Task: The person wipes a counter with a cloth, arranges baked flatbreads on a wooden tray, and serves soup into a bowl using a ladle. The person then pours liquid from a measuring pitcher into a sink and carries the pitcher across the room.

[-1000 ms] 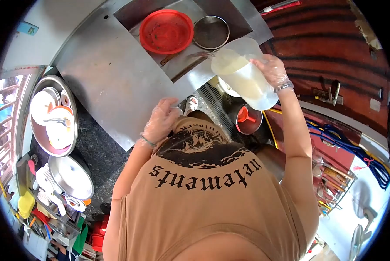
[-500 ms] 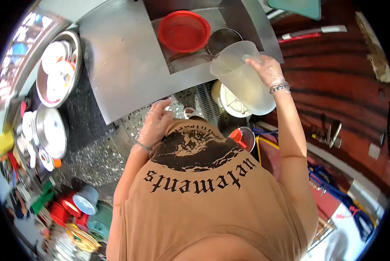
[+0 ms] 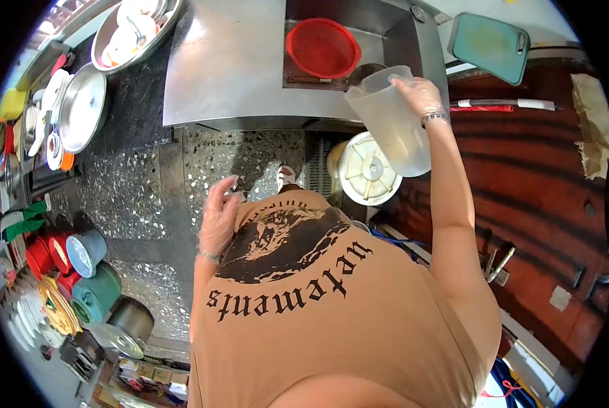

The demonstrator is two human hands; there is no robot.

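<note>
My right hand (image 3: 419,96), in a clear plastic glove, grips a translucent plastic pitcher (image 3: 396,132) near its rim. The pitcher is tilted, its mouth toward the sink's front edge and its base over a white lidded bucket (image 3: 370,170). Whether it holds liquid I cannot tell. My left hand (image 3: 219,214), also in a clear glove, is held low beside my shirt with its fingers loosely bent and apart, nothing in them. Inside the metal sink (image 3: 399,51) sits a red basin (image 3: 323,47), with a dark pan (image 3: 364,73) partly hidden behind the pitcher.
A steel counter (image 3: 230,68) adjoins the sink. Left of it are a large basin of dishes (image 3: 104,58) and a steel bowl (image 3: 83,107). Buckets (image 3: 87,253) and a pot (image 3: 131,318) stand at lower left. A green cutting board (image 3: 489,46) lies right of the sink.
The view has swung, bringing more floor and the bucket's lid into sight. My right hand still holds the pitcher. My left hand appears farther left and lower, away from the counter edge.
</note>
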